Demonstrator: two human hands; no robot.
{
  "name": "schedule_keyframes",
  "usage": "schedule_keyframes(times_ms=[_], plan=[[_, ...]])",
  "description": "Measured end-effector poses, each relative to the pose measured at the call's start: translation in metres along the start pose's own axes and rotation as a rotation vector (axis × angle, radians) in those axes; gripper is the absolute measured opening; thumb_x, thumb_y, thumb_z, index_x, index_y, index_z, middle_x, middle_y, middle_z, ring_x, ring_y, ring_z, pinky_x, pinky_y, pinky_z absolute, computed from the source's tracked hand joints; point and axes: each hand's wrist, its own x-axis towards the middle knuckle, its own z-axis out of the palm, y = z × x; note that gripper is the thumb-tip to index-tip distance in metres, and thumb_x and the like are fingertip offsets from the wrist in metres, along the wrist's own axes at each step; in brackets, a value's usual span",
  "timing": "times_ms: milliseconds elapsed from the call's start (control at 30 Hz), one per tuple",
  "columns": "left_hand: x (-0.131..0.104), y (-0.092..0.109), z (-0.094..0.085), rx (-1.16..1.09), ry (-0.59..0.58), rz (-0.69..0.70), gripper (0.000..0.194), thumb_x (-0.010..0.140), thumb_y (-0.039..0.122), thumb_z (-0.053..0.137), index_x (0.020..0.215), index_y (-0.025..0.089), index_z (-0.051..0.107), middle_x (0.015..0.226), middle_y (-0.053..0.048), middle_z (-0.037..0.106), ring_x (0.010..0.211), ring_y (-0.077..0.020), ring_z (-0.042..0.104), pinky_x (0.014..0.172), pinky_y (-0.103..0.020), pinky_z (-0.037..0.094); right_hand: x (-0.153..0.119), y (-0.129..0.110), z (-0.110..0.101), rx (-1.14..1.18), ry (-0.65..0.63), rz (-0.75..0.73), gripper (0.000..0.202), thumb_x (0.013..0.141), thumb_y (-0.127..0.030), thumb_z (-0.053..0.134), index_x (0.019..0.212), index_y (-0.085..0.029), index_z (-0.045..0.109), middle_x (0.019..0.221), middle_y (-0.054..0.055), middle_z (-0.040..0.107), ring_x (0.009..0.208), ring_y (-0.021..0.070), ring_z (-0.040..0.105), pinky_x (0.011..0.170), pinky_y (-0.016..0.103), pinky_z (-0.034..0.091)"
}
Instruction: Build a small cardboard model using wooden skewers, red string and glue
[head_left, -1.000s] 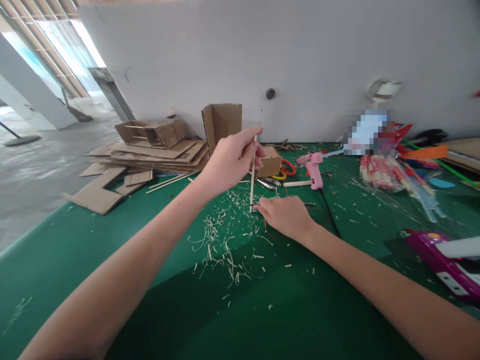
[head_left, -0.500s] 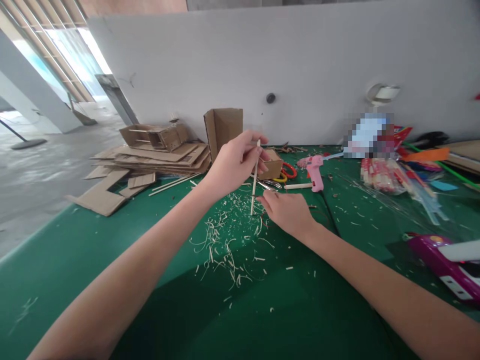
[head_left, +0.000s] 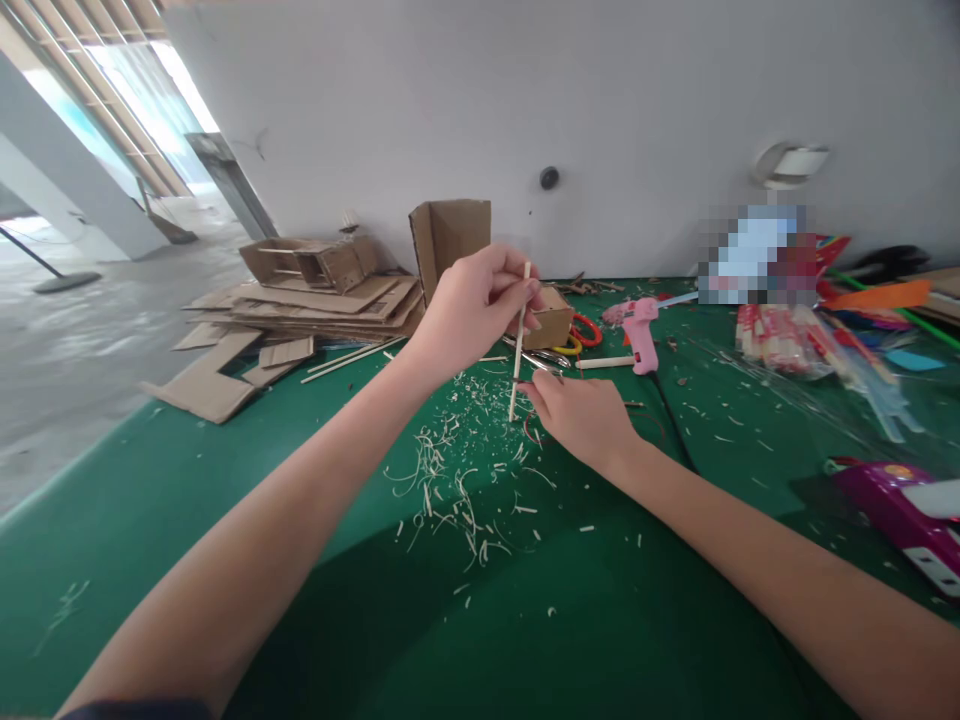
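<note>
Tabletop edge [head_left: 90,467] well left | left hand [head_left: 484,305] grips stick [head_left: 519,345] | box [head_left: 555,325] behind

craft workshop, apparently improvised, as shown by a green surface [head_left: 172,480] strewn with pale shavings [head_left: 466,505], a corded pink glue gun [head_left: 641,335], stacked cut cardboard [head_left: 330,318] and, beyond, a bare grey floor [head_left: 90,340].

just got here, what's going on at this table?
A person's left hand pinches a thin stick near its top, nearly upright in view. The right hand holds a small dark tool at the stick's lower part; its type is unclear. Shavings lie scattered on the table. A glue gun sits beyond the right hand.
</note>
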Motion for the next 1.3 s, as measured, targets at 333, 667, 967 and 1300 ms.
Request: schedule_keyframes(times_ms=[333,667,967,1300], plan=[[0.0006,-0.0028,0.0018,-0.015,0.009,0.026,0.004,0.09,0.017,0.05,0.088,0.018,0.053,0.078,-0.002,0.069,0.067,-0.0113,0.067,0.063,-0.025,0.058,-0.0028,-0.0007,-0.0019,-0.026,-0.045,-0.006,0.056,0.101,-0.045,0.017,0.085,-0.017,0.063,0.059,0.007,0.066,0.05,0.0162,0.057,0.047,0.028,0.015],[0.0004,-0.002,-0.002,-0.025,0.014,-0.014,0.003,0.089,0.017,0.05,0.087,0.018,0.052,0.077,-0.003,0.068,0.068,-0.0135,0.068,0.065,-0.029,0.058,0.0009,0.0043,-0.0064,-0.047,-0.052,-0.023,0.051,0.101,-0.042,0.021,0.084,-0.016,0.062,0.06,0.007,0.067,0.05,0.016,0.058,0.047,0.029,0.013],[0.0005,-0.0027,0.0003,0.002,0.039,-0.029,0.004,0.09,0.02,0.052,0.087,0.019,0.051,0.077,-0.003,0.068,0.069,-0.0128,0.067,0.062,-0.026,0.058,-0.0004,0.0,-0.0084,-0.061,-0.11,-0.045,0.053,0.101,-0.043,0.021,0.085,-0.016,0.064,0.059,0.008,0.067,0.05,0.0176,0.059,0.046,0.028,0.015],[0.0019,-0.0029,0.0016,-0.019,0.063,-0.04,0.01,0.089,0.017,0.053,0.08,0.019,0.048,0.072,-0.001,0.067,0.064,-0.0114,0.066,0.058,-0.023,0.056,0.004,0.0031,-0.0071,-0.067,-0.123,-0.061,0.051,0.101,-0.043,0.022,0.088,-0.017,0.064,0.062,0.008,0.068,0.054,0.0189,0.062,0.047,0.029,0.017]])
